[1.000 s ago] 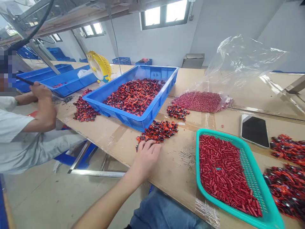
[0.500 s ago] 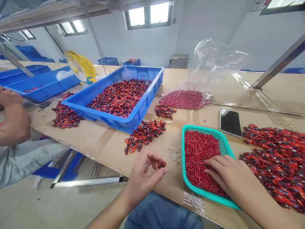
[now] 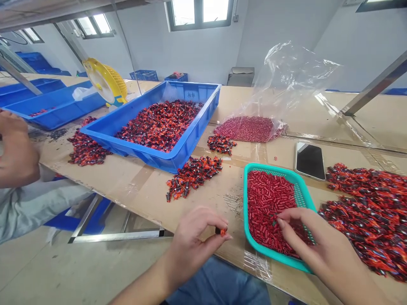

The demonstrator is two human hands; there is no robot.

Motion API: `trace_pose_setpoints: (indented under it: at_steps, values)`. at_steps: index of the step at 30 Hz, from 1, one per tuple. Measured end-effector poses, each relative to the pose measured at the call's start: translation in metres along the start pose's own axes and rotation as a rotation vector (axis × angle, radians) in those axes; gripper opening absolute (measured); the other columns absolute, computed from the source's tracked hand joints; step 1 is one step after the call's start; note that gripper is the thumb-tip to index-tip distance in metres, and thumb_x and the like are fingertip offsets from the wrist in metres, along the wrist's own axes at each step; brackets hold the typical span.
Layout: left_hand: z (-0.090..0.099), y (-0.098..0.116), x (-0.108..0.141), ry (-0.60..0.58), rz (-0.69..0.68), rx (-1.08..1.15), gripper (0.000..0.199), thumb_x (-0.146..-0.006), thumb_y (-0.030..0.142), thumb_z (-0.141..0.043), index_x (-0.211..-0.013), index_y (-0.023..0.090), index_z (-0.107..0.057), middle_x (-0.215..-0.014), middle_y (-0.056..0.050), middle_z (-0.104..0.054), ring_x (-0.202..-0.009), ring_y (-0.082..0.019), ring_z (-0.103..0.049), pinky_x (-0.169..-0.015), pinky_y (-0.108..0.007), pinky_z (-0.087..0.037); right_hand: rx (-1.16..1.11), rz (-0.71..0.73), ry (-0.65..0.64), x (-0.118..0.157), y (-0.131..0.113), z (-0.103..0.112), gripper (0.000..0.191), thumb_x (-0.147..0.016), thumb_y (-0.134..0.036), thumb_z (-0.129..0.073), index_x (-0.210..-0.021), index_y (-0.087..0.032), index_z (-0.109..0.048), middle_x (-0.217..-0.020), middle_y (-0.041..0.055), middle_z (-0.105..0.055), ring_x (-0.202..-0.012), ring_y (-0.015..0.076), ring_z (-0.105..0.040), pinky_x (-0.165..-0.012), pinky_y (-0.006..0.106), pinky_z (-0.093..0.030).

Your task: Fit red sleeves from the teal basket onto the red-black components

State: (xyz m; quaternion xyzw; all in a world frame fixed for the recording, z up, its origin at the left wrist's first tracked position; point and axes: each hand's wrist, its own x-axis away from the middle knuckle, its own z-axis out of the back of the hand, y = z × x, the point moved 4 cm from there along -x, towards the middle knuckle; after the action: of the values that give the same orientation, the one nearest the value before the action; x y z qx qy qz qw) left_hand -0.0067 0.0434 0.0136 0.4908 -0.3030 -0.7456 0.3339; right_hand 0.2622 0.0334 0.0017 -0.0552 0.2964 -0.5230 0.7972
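Observation:
Between the thumb and fingers of my left hand (image 3: 199, 237) is a small black-and-orange part (image 3: 221, 231), held above the table's front edge. My right hand (image 3: 307, 239) is over the right side of a green basket (image 3: 247, 212), its thumb and forefinger pinched together; whatever is between the fingertips is too small to make out. Short red tubes (image 3: 267, 203) fill the basket. Beyond my left hand lies a loose pile of black-and-orange parts (image 3: 195, 174), with a smaller pile (image 3: 221, 144) behind it.
A blue tray (image 3: 176, 163) of similar parts stands at centre left. Behind the basket are a clear bag (image 3: 251, 128) of red tubes and a phone (image 3: 309, 161). Large piles (image 3: 372, 216) lie at right. A yellow fan (image 3: 104, 82) and another person's arm (image 3: 17, 148) are at left.
My right hand has lifted slightly from the red tubes, its thumb and forefinger now pinched. My left hand has turned and closed more around its part. The view has shifted slightly.

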Motion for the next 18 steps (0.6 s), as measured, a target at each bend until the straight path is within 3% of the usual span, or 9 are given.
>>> trace_pose_setpoints:
  at_steps: [4,7,10,13,18]
  values:
    - [-0.003,0.008,-0.001,-0.05,0.007,0.03,0.013,-0.091,0.01,-0.077,-0.101,0.018,-0.074,-0.097,-0.005,-0.076,-0.09,-0.014,-0.076,-0.084,-0.02,-0.061,-0.417,-0.153,0.026,0.003,-0.045,0.002,0.003,-0.101,-0.027,-0.062,-0.103,-0.029,-0.062,-0.093,-0.0038,-0.071,-0.081,0.0123,-0.072,-0.071,0.016,-0.058]
    - [-0.007,0.017,0.0,-0.108,-0.035,-0.011,0.016,-0.093,0.013,-0.076,-0.108,0.017,-0.073,-0.096,-0.005,-0.074,-0.084,-0.012,-0.074,-0.076,-0.017,-0.06,-0.578,-0.126,0.039,0.004,-0.074,-0.006,0.01,-0.098,-0.02,-0.064,-0.1,-0.029,-0.061,-0.089,-0.0045,-0.069,-0.082,0.0121,-0.07,-0.073,0.017,-0.058]
    - [-0.009,0.023,0.004,-0.123,-0.092,-0.096,0.024,-0.096,0.018,-0.074,-0.118,0.016,-0.066,-0.092,-0.004,-0.075,-0.08,-0.014,-0.071,-0.074,-0.022,-0.058,-0.614,-0.042,0.082,0.005,-0.088,-0.011,0.016,-0.095,-0.012,-0.064,-0.102,-0.026,-0.061,-0.086,-0.0025,-0.068,-0.079,0.0129,-0.069,-0.071,0.021,-0.059]
    - [-0.01,0.028,0.008,-0.139,-0.157,-0.178,0.026,-0.101,0.013,-0.064,-0.126,0.014,-0.059,-0.094,-0.005,-0.076,-0.081,-0.015,-0.07,-0.077,-0.027,-0.055,-0.577,0.002,0.122,0.005,-0.093,-0.011,0.018,-0.095,-0.01,-0.065,-0.106,-0.024,-0.062,-0.086,-0.0002,-0.069,-0.08,0.0144,-0.069,-0.072,0.024,-0.06]
    - [-0.011,0.042,0.009,-0.176,-0.26,-0.344,0.022,-0.105,0.011,-0.051,-0.126,0.009,-0.059,-0.093,-0.007,-0.078,-0.077,-0.018,-0.07,-0.074,-0.032,-0.053,-0.431,0.114,0.116,0.001,-0.1,-0.007,0.018,-0.093,-0.005,-0.064,-0.103,-0.02,-0.062,-0.084,0.0022,-0.07,-0.078,0.0148,-0.066,-0.072,0.026,-0.06]
